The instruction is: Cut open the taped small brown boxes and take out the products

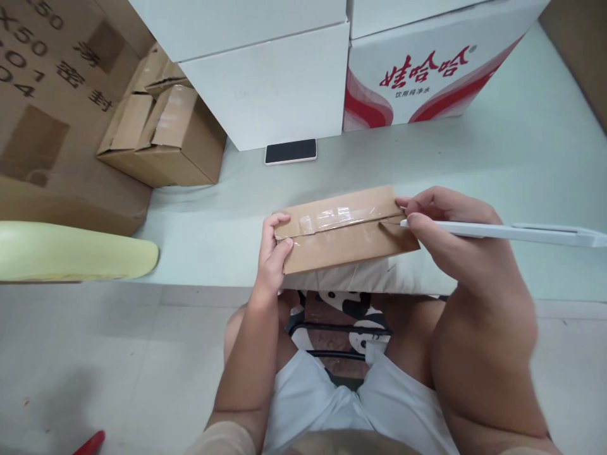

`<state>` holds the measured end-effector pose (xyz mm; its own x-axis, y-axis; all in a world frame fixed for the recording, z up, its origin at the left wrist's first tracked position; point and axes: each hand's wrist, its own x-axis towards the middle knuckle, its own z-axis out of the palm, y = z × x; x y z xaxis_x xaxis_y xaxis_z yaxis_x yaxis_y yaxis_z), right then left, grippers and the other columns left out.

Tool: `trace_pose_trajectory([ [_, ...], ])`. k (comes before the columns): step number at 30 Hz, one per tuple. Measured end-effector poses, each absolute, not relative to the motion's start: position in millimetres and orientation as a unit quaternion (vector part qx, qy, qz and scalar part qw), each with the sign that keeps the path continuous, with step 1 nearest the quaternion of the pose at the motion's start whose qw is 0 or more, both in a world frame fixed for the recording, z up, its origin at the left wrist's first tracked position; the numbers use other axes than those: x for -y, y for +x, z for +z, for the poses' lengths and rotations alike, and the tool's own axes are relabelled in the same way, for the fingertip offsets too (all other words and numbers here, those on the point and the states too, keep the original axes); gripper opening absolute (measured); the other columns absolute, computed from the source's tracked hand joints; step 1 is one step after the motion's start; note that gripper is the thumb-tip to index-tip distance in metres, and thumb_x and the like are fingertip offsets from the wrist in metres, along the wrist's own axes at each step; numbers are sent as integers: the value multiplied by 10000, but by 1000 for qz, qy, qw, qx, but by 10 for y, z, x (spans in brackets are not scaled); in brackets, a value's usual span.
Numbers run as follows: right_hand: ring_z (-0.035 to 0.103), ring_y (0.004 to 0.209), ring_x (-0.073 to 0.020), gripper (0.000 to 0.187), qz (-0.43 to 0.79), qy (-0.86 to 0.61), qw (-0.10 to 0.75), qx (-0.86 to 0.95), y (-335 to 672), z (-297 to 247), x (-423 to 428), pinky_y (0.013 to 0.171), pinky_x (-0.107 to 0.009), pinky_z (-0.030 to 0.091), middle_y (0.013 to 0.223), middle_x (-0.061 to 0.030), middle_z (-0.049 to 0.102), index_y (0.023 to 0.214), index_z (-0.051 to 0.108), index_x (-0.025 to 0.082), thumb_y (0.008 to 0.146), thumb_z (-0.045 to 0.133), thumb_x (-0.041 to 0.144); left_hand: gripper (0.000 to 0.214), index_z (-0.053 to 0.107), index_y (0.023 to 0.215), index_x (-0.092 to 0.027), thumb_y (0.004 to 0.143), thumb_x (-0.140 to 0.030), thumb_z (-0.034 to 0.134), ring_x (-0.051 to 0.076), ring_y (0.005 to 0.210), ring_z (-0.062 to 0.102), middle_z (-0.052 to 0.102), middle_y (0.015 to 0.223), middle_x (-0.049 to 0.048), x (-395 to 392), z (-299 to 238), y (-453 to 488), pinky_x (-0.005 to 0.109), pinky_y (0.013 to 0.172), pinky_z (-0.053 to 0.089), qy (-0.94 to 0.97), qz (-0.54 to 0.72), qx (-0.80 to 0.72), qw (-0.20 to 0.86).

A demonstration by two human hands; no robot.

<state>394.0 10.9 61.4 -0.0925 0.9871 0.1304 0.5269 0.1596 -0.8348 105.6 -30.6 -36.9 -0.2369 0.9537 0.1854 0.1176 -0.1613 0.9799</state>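
Note:
A small brown cardboard box (351, 249), its seam covered with clear tape (339, 215), is held tilted above the table's front edge. My left hand (274, 249) grips the box's left end, thumb on the near side and fingers on the far side. In my right hand (455, 221) is a white utility knife (535, 234), its handle pointing right. The knife's tip meets the box near the right end of the taped seam. Fingertips of the same hand touch the box's far right corner.
On the pale green table (213, 234) lies a phone (291, 151) against a white carton (284, 82). Beside it stands a red-and-white carton (427, 82). Brown boxes (199, 139) stand at left, near a yellow-green rounded object (76, 251). A red object (90, 442) shows by the floor.

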Motion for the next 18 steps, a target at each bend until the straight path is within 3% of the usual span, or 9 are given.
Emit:
trace_pose_trajectory([
  [7, 697, 771, -189, 103, 297, -552, 366, 688, 3928, 672, -60, 605, -291, 424, 794, -23, 740, 764, 675, 223, 833, 613, 268, 456, 623, 1197, -300, 804, -508, 724, 278, 1214, 572, 607, 1321, 44, 301, -370, 1054, 378, 1015, 482, 484, 578, -544, 369],
  [18, 762, 910, -261, 81, 364, -581, 426, 589, 3987, 527, -98, 728, -370, 581, 784, -35, 753, 747, 670, 225, 813, 628, 245, 462, 621, 1170, -303, 766, -498, 731, 269, 1169, 572, 607, 1313, 39, 280, -369, 1055, 363, 950, 478, 462, 583, -546, 385],
])
